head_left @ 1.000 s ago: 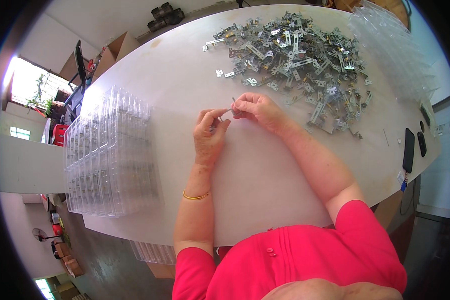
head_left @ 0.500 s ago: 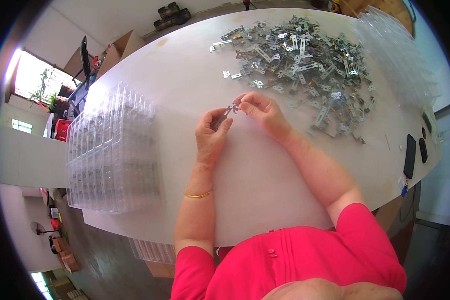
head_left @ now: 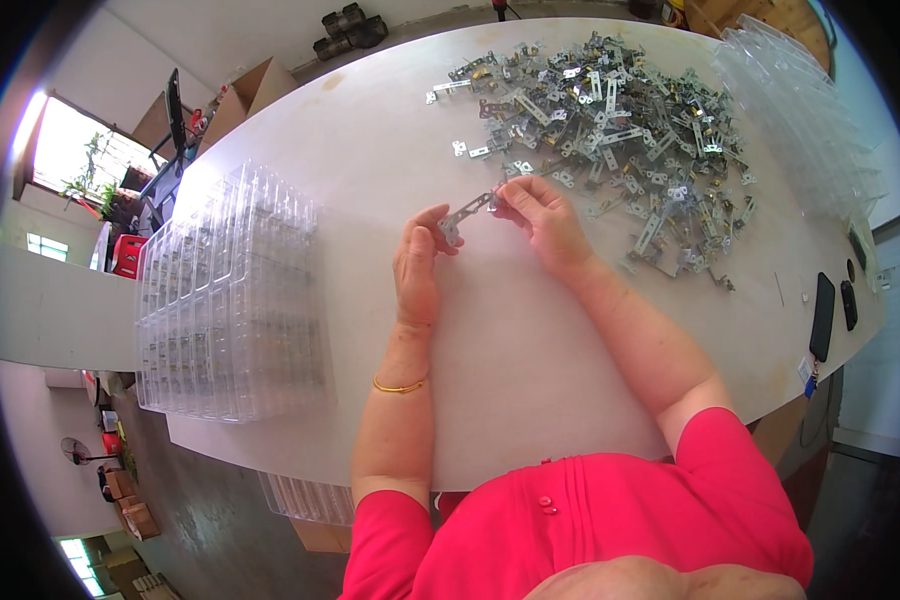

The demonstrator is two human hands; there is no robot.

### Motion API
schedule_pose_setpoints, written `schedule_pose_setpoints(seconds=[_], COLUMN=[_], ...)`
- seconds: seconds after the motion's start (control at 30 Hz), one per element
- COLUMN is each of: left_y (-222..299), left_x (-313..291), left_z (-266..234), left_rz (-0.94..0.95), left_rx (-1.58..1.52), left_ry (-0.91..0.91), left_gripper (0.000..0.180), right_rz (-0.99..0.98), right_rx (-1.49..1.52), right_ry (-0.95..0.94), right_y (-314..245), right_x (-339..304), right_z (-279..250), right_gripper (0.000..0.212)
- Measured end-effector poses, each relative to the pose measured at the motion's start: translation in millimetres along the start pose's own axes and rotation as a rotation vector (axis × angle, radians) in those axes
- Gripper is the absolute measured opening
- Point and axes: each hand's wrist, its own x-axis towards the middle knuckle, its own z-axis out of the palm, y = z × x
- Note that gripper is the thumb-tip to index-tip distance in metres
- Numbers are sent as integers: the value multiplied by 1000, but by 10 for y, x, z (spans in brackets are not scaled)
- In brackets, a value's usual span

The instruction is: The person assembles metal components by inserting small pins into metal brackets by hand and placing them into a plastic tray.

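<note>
From afar I figured the slim silver metal bracket (head_left: 470,211) over the white rounded counter (head_left: 540,370) could slip, since my right hand (head_left: 552,228) pinched just one end, my left hand (head_left: 419,264) loosely spread at the other.

A small-parts workshop, by the look of it: a heap of perforated metal brackets (head_left: 610,130) and stacked clear plastic trays (head_left: 230,300) on a broad surface (head_left: 530,400), cardboard boxes (head_left: 138,520) on a bare grey floor (head_left: 210,480).

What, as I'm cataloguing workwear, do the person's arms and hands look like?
The left hand and right hand are gloveless. A thin gold-coloured bangle circles the left forearm; the right shows none. Both sleeves are short and pinkish-red.
</note>
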Motion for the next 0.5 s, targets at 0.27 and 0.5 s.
schedule_pose_setpoints(seconds=[0.27,0.5], left_y=[61,14], left_x=[3,31], left_z=[150,74], left_rz=[-6,42], left_rx=[147,155], left_ry=[26,99], left_gripper=[38,32], right_rz=[46,152], right_rx=[211,81], right_ry=[19,-72], right_y=[-29,0], right_x=[-23,-61], right_z=[6,101], right_gripper=[12,16])
